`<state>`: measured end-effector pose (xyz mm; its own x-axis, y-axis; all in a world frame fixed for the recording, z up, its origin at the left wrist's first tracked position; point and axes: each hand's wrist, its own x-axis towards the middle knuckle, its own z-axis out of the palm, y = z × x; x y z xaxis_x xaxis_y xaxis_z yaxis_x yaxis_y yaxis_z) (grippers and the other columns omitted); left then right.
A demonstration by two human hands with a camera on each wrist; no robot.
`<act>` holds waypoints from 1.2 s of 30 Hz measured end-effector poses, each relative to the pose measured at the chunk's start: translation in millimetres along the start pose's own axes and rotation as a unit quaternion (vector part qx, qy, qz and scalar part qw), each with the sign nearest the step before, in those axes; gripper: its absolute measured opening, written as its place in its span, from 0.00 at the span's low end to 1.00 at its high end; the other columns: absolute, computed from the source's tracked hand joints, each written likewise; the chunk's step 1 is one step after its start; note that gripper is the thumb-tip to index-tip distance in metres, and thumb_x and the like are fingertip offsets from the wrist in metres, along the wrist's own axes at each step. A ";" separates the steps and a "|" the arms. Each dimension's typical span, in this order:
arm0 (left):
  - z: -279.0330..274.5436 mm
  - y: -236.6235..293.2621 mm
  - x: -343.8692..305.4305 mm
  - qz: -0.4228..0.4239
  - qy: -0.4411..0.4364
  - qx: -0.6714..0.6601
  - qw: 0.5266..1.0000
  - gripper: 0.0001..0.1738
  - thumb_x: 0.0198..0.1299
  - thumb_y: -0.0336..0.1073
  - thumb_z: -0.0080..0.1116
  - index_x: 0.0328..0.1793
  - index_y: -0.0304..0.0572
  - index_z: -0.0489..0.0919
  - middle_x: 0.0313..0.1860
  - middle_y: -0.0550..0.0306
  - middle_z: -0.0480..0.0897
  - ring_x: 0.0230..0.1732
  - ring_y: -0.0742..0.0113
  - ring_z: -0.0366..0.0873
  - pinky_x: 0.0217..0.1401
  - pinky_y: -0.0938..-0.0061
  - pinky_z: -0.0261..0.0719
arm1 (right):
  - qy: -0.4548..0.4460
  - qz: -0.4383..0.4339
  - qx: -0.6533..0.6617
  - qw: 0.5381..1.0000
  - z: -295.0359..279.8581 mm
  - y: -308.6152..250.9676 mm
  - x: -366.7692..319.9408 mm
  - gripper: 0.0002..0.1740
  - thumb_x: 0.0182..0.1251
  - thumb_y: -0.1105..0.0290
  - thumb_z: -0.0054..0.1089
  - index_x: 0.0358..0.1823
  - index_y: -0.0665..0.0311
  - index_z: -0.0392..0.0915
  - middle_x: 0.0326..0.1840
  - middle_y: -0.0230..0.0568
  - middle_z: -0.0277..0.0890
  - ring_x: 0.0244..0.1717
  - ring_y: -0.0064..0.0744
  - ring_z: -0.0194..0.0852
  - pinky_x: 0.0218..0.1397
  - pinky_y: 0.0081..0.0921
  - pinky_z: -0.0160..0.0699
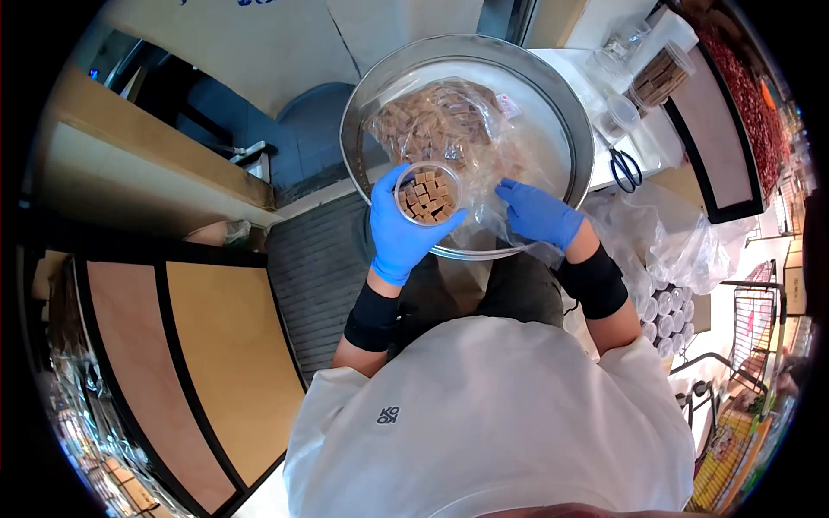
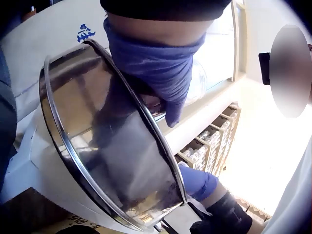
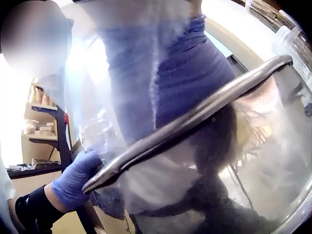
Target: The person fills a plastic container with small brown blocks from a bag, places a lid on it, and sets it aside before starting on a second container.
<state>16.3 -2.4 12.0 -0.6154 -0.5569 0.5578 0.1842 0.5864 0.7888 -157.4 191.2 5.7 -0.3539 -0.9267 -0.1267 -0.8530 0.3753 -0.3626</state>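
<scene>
A wide steel bowl (image 1: 572, 129) sits just beyond both gloved hands, with a clear plastic bag (image 1: 449, 116) of brown cubes lying in it. The left hand (image 1: 397, 237) grips a small clear cup (image 1: 427, 194) full of cubes over the near rim. The right hand (image 1: 537, 211), held apart from the left, lies on the bag's plastic; whether it pinches the plastic cannot be told.

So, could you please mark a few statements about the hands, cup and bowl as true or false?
1. The left hand holds the cup. True.
2. The cup is empty. False: it holds brown cubes.
3. The right hand holds the scissors. False: they lie on the counter; the hand touches the bag.
4. The bag lies in the bowl. True.
</scene>
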 end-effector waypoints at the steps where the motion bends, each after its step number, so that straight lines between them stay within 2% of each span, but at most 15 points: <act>1: -1.9 -0.5 0.1 0.002 -0.005 -0.001 1.000 0.48 0.34 0.41 0.88 0.61 0.37 0.71 0.53 0.51 0.78 0.54 0.58 0.80 0.61 0.66 0.80 | -0.009 0.033 0.000 0.999 -1.6 -3.5 3.0 0.31 0.61 0.75 0.48 0.69 0.72 0.67 0.65 0.68 0.70 0.61 0.62 0.74 0.66 0.42 0.74; 7: -5.4 -5.5 -2.9 0.054 -0.029 0.036 0.997 0.50 0.34 0.43 0.88 0.63 0.35 0.71 0.56 0.48 0.79 0.53 0.58 0.82 0.58 0.67 0.83 | 0.230 -0.036 -0.001 0.973 -8.6 -16.6 17.1 0.40 0.60 0.80 0.48 0.77 0.70 0.52 0.74 0.66 0.59 0.68 0.62 0.67 0.69 0.42 0.71; 10: -4.4 -4.8 -3.9 0.003 -0.015 -0.042 0.999 0.49 0.34 0.42 0.88 0.63 0.35 0.72 0.55 0.49 0.80 0.53 0.60 0.82 0.59 0.68 0.82 | 0.322 -0.044 0.075 0.943 -17.3 -35.5 17.0 0.37 0.61 0.78 0.51 0.74 0.70 0.59 0.70 0.63 0.65 0.66 0.62 0.69 0.68 0.42 0.72; 13: -4.4 -6.5 -1.4 -0.063 0.011 -0.103 0.993 0.51 0.34 0.38 0.89 0.65 0.35 0.69 0.58 0.51 0.78 0.57 0.61 0.77 0.65 0.66 0.77 | 0.197 0.043 0.065 0.977 -6.9 -28.0 12.8 0.32 0.62 0.76 0.54 0.71 0.69 0.65 0.66 0.60 0.72 0.64 0.61 0.73 0.67 0.41 0.73; 14: -3.0 -8.6 -1.0 -0.059 0.010 -0.104 0.993 0.51 0.34 0.38 0.89 0.65 0.35 0.69 0.58 0.51 0.78 0.57 0.61 0.77 0.65 0.66 0.77 | 0.201 0.044 0.064 0.976 -1.1 -20.8 14.0 0.32 0.62 0.76 0.54 0.71 0.69 0.65 0.66 0.60 0.72 0.64 0.61 0.73 0.67 0.41 0.73; 16: -0.4 -13.1 -0.9 -0.014 0.016 -0.077 0.997 0.54 0.33 0.38 0.89 0.67 0.35 0.68 0.59 0.51 0.77 0.59 0.60 0.76 0.66 0.65 0.76 | 0.053 -0.006 -0.018 0.998 5.8 -11.0 20.4 0.29 0.64 0.74 0.54 0.69 0.69 0.68 0.63 0.59 0.75 0.62 0.58 0.75 0.67 0.42 0.74; 19: 3.7 -13.5 -0.9 -0.029 0.013 -0.113 0.993 0.54 0.31 0.37 0.89 0.67 0.35 0.68 0.60 0.50 0.76 0.59 0.59 0.76 0.66 0.64 0.76 | 0.026 -0.019 -0.110 0.993 4.1 -4.8 39.4 0.27 0.66 0.74 0.54 0.68 0.69 0.69 0.65 0.58 0.74 0.63 0.55 0.76 0.68 0.42 0.74; 20: 4.5 -13.3 -2.0 -0.043 0.015 -0.141 0.989 0.53 0.31 0.37 0.89 0.66 0.35 0.68 0.59 0.49 0.77 0.58 0.58 0.77 0.65 0.65 0.78 | 0.030 -0.011 -0.108 0.994 7.2 0.4 46.4 0.27 0.66 0.74 0.54 0.68 0.69 0.69 0.65 0.58 0.74 0.63 0.55 0.76 0.68 0.42 0.74; 22: 4.1 -15.7 -6.1 -0.063 0.000 -0.141 0.988 0.54 0.32 0.36 0.88 0.67 0.35 0.68 0.59 0.49 0.77 0.59 0.58 0.77 0.65 0.64 0.77 | 0.243 -0.106 -0.199 0.943 10.5 8.2 61.7 0.24 0.63 0.74 0.56 0.62 0.68 0.74 0.62 0.58 0.75 0.62 0.54 0.76 0.66 0.43 0.75; 26: 6.5 -18.6 -8.9 -0.056 0.009 -0.121 0.991 0.52 0.35 0.33 0.85 0.69 0.35 0.68 0.59 0.48 0.76 0.59 0.57 0.77 0.66 0.64 0.76 | 0.257 -0.123 -0.056 0.957 -14.7 -11.6 96.2 0.20 0.63 0.76 0.56 0.58 0.65 0.79 0.64 0.55 0.76 0.64 0.51 0.75 0.69 0.43 0.72; 28: 7.2 -18.8 -9.9 -0.035 0.002 -0.085 0.996 0.47 0.39 0.33 0.80 0.68 0.35 0.68 0.60 0.51 0.75 0.59 0.58 0.75 0.68 0.63 0.73 | 0.153 -0.133 0.009 0.979 -20.7 -17.9 111.2 0.14 0.60 0.76 0.60 0.47 0.64 0.84 0.49 0.52 0.82 0.48 0.49 0.81 0.54 0.42 0.80; 30: 7.3 -5.5 -8.3 -0.025 0.019 -0.062 0.998 0.41 0.42 0.29 0.74 0.67 0.36 0.70 0.59 0.51 0.75 0.58 0.58 0.74 0.67 0.63 0.72 | 0.276 -0.257 0.020 0.926 -26.5 -17.4 116.7 0.08 0.58 0.73 0.62 0.38 0.62 0.84 0.39 0.48 0.82 0.37 0.46 0.80 0.44 0.42 0.80; 31: 9.6 -10.9 -9.6 -0.023 0.026 -0.045 0.998 0.41 0.43 0.28 0.73 0.67 0.35 0.70 0.59 0.51 0.75 0.59 0.58 0.74 0.67 0.63 0.72 | 0.243 -0.230 0.026 0.942 -39.5 -20.3 112.0 0.08 0.57 0.71 0.63 0.38 0.62 0.84 0.39 0.49 0.82 0.39 0.47 0.80 0.47 0.41 0.81; 32: 16.3 -16.7 -10.4 -0.026 0.063 -0.071 0.995 0.42 0.39 0.30 0.79 0.65 0.36 0.72 0.55 0.50 0.77 0.57 0.56 0.76 0.67 0.61 0.73 | 0.398 -0.213 -0.010 0.892 -5.9 1.7 148.8 0.08 0.57 0.69 0.62 0.37 0.63 0.84 0.36 0.50 0.82 0.40 0.48 0.81 0.49 0.39 0.81; 36: 17.9 -16.9 -11.2 -0.032 0.074 -0.043 0.996 0.41 0.42 0.24 0.69 0.68 0.32 0.69 0.62 0.45 0.75 0.62 0.52 0.74 0.72 0.57 0.69 | 0.239 0.003 -0.073 0.968 -11.2 -0.2 173.1 0.08 0.53 0.69 0.62 0.32 0.63 0.87 0.33 0.53 0.85 0.36 0.53 0.85 0.41 0.42 0.84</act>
<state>6.4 4.5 -12.2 -0.5096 -0.6762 0.5321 0.2169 0.4975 0.8399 -222.8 31.0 -5.8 -0.4666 -0.8221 0.3263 -0.8830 0.4117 -0.2254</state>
